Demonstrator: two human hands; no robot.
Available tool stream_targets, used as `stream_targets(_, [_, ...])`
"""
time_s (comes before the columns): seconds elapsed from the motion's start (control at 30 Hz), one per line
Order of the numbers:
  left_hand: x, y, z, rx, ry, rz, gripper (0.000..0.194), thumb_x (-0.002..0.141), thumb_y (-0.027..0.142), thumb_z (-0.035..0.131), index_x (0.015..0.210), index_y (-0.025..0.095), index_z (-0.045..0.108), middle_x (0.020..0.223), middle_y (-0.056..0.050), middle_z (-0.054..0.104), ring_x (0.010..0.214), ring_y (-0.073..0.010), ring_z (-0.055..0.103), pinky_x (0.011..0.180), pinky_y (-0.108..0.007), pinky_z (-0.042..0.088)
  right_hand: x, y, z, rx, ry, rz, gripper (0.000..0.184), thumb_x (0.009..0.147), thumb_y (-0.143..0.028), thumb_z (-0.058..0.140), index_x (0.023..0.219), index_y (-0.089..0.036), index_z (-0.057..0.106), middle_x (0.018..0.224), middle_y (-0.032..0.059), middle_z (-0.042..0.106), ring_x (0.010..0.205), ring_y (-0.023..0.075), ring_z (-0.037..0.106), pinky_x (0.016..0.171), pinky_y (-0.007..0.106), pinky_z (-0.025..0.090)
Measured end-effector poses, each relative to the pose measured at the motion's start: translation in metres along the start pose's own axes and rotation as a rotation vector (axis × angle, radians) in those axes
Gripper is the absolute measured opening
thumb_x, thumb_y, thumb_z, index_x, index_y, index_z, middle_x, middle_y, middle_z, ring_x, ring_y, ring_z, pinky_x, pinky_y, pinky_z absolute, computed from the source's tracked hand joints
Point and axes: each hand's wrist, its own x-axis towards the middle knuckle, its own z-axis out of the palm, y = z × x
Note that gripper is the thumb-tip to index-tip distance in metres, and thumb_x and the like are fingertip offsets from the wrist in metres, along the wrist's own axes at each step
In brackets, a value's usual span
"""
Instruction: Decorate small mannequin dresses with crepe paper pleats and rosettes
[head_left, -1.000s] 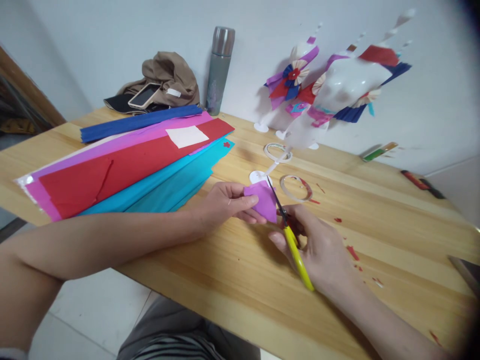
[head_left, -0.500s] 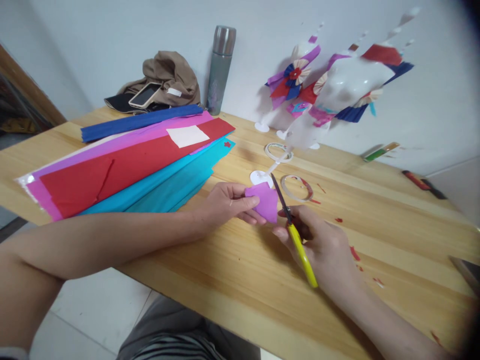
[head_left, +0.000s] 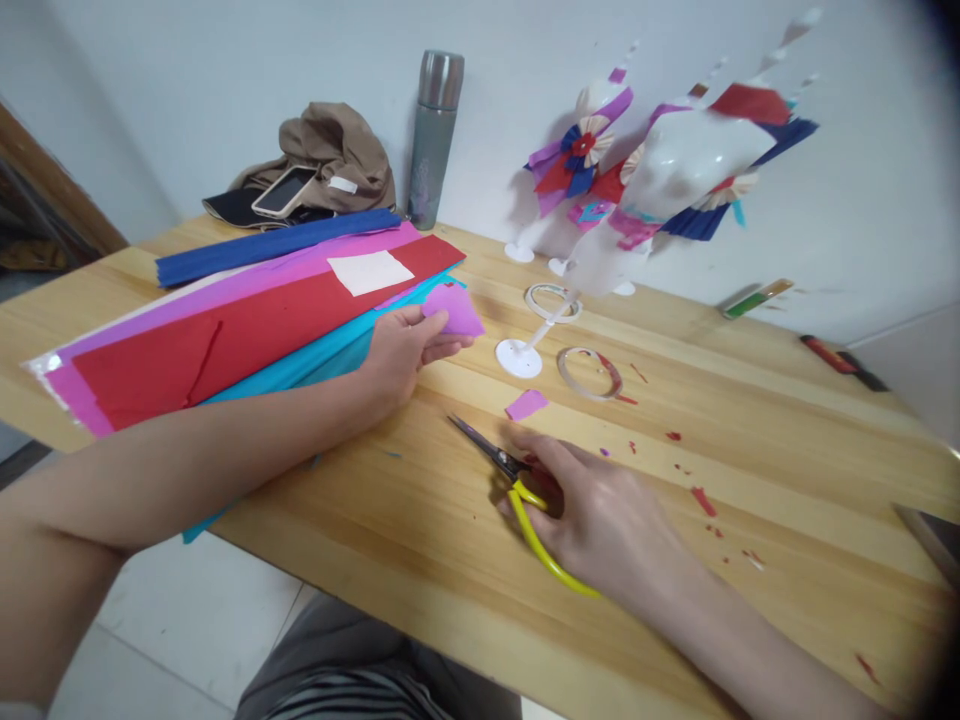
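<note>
Between thumb and fingers my left hand (head_left: 411, 348) pinches a piece of purple paper (head_left: 459, 308), held over the right end of the turquoise paper (head_left: 322, 370). My right hand (head_left: 581, 490) is closed around yellow-handled scissors (head_left: 536, 530); the dark blades are together and point up and left, low over the table. A small purple offcut (head_left: 526, 404) lies just beyond the right fingers. Behind it rises the white round base (head_left: 518, 358) of a stand bearing a white dress-form torso (head_left: 694, 165) dressed in coloured paper.
Red paper (head_left: 247, 330) with a white piece (head_left: 371, 272) on it lies left, beside a blue roll (head_left: 277, 246). Two tape rolls (head_left: 590, 373) lie near the stand. A flask (head_left: 435, 140), phone (head_left: 285, 190) and brown cloth (head_left: 337, 145) stand at the back. Red scraps (head_left: 703, 501) dot the right side.
The purple paper has been cut, and an offcut now lies on the table. My left hand has moved left and up with its piece; the scissors have swung down and left.
</note>
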Motion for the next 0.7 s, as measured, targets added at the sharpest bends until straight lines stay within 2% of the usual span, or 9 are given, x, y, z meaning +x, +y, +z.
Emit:
stream_targets(0.13, [-0.006, -0.003, 0.000, 0.062, -0.070, -0.031, 0.015, 0.091, 0.013, 0.063, 0.077, 0.014, 0.068, 0.070, -0.002, 0.074, 0.068, -0.0122, 0.072, 0.071, -0.023, 0.057, -0.002, -0.001, 0.002, -0.005, -0.049, 0.049, 0.043, 0.090, -0.031, 0.057, 0.126, -0.011, 0.064, 0.092, 0.0122, 0.079, 0.062, 0.0211, 0.073, 0.052, 0.030, 0.056])
stream_targets(0.33, [-0.012, -0.006, 0.001, 0.115, -0.144, 0.032, 0.013, 0.088, 0.019, 0.069, 0.076, 0.014, 0.068, 0.069, -0.003, 0.075, 0.067, -0.0139, 0.074, 0.072, -0.025, 0.059, -0.008, -0.003, -0.005, 0.181, -0.115, -0.006, 0.053, 0.089, -0.024, 0.057, 0.140, -0.010, 0.056, 0.114, 0.0184, 0.075, 0.082, 0.0217, 0.079, 0.069, 0.032, 0.065])
stream_targets(0.43, [-0.013, -0.007, 0.000, 0.132, -0.187, 0.061, 0.014, 0.086, 0.022, 0.071, 0.076, 0.013, 0.068, 0.067, -0.004, 0.074, 0.066, -0.0146, 0.074, 0.071, -0.025, 0.059, -0.009, -0.007, -0.010, 0.198, -0.071, -0.086, 0.052, 0.093, -0.020, 0.052, 0.144, -0.013, 0.055, 0.125, 0.0191, 0.072, 0.102, 0.0241, 0.077, 0.080, 0.036, 0.067])
stream_targets(0.5, [-0.014, -0.009, 0.000, 0.140, -0.201, 0.072, 0.015, 0.085, 0.024, 0.073, 0.076, 0.013, 0.069, 0.067, -0.004, 0.075, 0.067, -0.0153, 0.074, 0.071, -0.026, 0.059, -0.010, -0.009, -0.011, 0.119, -0.013, -0.159, 0.045, 0.095, -0.014, 0.047, 0.137, -0.015, 0.062, 0.125, 0.0179, 0.073, 0.109, 0.0260, 0.075, 0.085, 0.040, 0.067])
stream_targets(0.57, [-0.016, -0.010, -0.001, 0.142, -0.209, 0.074, 0.016, 0.084, 0.026, 0.074, 0.076, 0.013, 0.070, 0.070, -0.005, 0.076, 0.068, -0.0158, 0.075, 0.073, -0.027, 0.060, -0.009, -0.009, -0.009, 0.006, 0.030, -0.239, 0.040, 0.096, -0.007, 0.042, 0.124, -0.014, 0.070, 0.116, 0.0159, 0.077, 0.102, 0.0262, 0.077, 0.082, 0.040, 0.067])
stream_targets(0.63, [-0.017, -0.011, -0.001, 0.141, -0.216, 0.065, 0.018, 0.083, 0.028, 0.076, 0.076, 0.013, 0.070, 0.072, -0.005, 0.077, 0.069, -0.0162, 0.075, 0.073, -0.027, 0.060, -0.006, -0.006, -0.008, -0.117, 0.075, -0.275, 0.034, 0.098, -0.007, 0.044, 0.112, -0.013, 0.074, 0.102, 0.0136, 0.079, 0.085, 0.0252, 0.077, 0.071, 0.038, 0.066])
stream_targets(0.7, [-0.019, -0.012, 0.000, 0.144, -0.233, 0.048, 0.020, 0.082, 0.030, 0.078, 0.076, 0.013, 0.070, 0.071, -0.005, 0.077, 0.069, -0.0166, 0.076, 0.072, -0.027, 0.060, -0.001, -0.001, -0.008, -0.188, 0.142, -0.274, 0.028, 0.100, -0.012, 0.050, 0.113, -0.012, 0.074, 0.096, 0.0132, 0.079, 0.078, 0.0252, 0.075, 0.066, 0.038, 0.064])
